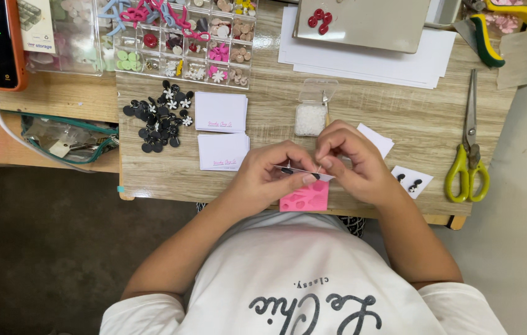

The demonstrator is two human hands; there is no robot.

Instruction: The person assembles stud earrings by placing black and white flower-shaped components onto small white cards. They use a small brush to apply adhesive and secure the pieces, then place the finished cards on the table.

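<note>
We see a wooden table [400, 118] across the upper frame, white paper [369, 62] at upper right, a clear bead organizer [183, 40] at upper left, and yellow scissors [469, 161] at right. At centre, our left hand [266, 177] and right hand [353, 164] both pinch a small white card [304, 173] with dark studs, above a pink mold [305, 198].
</note>
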